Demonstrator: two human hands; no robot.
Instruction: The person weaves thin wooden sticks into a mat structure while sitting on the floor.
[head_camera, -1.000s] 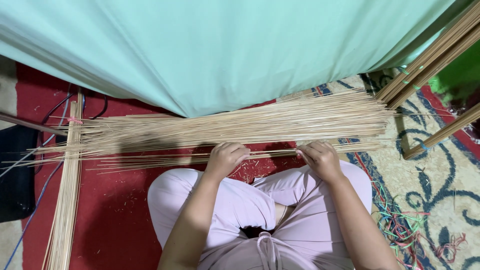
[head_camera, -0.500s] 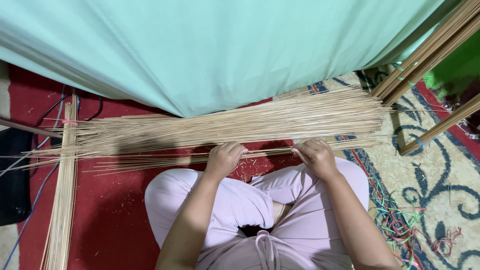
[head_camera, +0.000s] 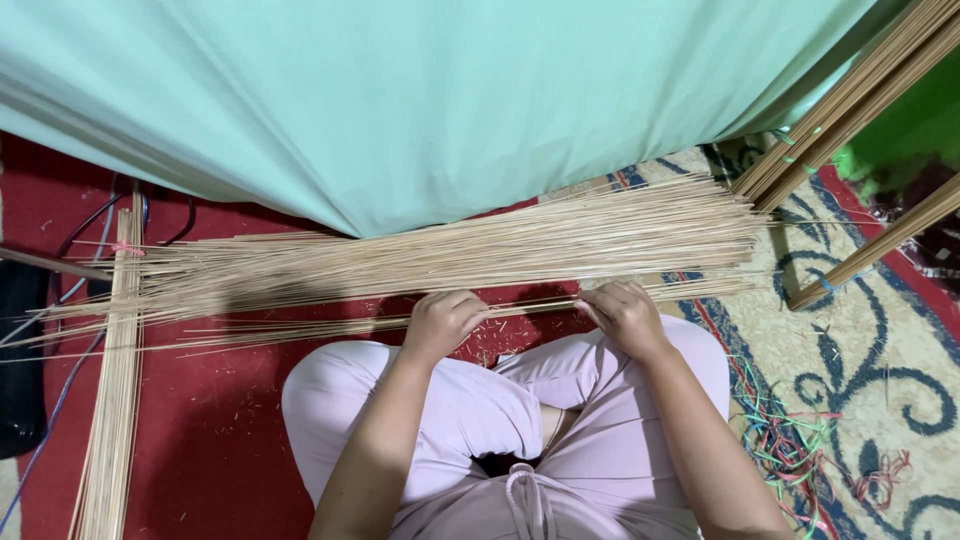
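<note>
A wide pile of thin pale bamboo sticks (head_camera: 480, 250) lies across the floor in front of my crossed legs in light pink trousers (head_camera: 520, 420). My left hand (head_camera: 442, 322) is curled over a few sticks at the pile's near edge. My right hand (head_camera: 625, 315) grips the same thin sticks (head_camera: 530, 305) a little to the right. Both hands rest just beyond my knees, fingers closed around the sticks.
A mint-green cloth (head_camera: 450, 100) hangs over the far side. A tied bundle of sticks (head_camera: 115, 380) lies lengthwise at the left on the red mat (head_camera: 210, 440). Thicker bamboo poles (head_camera: 850, 100) lean at the upper right. Coloured strings (head_camera: 800, 440) litter the patterned carpet.
Both hands stay on the near sticks, shifting only slightly. The view has drifted a little.
</note>
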